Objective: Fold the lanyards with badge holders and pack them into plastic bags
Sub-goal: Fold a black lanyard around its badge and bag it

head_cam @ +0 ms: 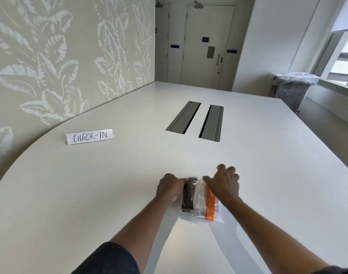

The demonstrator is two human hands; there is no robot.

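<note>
Sealing looks like the step in hand: the plastic bag [198,213] lies flat on the tabletop [110,184] just ahead of the person, and both hands are at its far edge, where the mouth appears to be. The left grip [170,186] has its fingers curled over the bag's far left corner and holds it down. The right grip [223,184] sits at the far right corner, thumb reaching along the edge and seemingly pinching the plastic, with the other fingers bent and raised. Inside the bag are 2 folded bundles side by side: a black lanyard [189,194] on the left and an orange lanyard [210,206] on the right, with something pale between them that may be a badge holder; it is too unclear to say.

Whether the mouth is already closed cannot be told. The next move probably calls for running the pinch along the whole edge while the other hand keeps the corner anchored, without letting the bundles bulge up into the opening. A CHECK-IN sign [89,136] stands well apart to the left.
</note>
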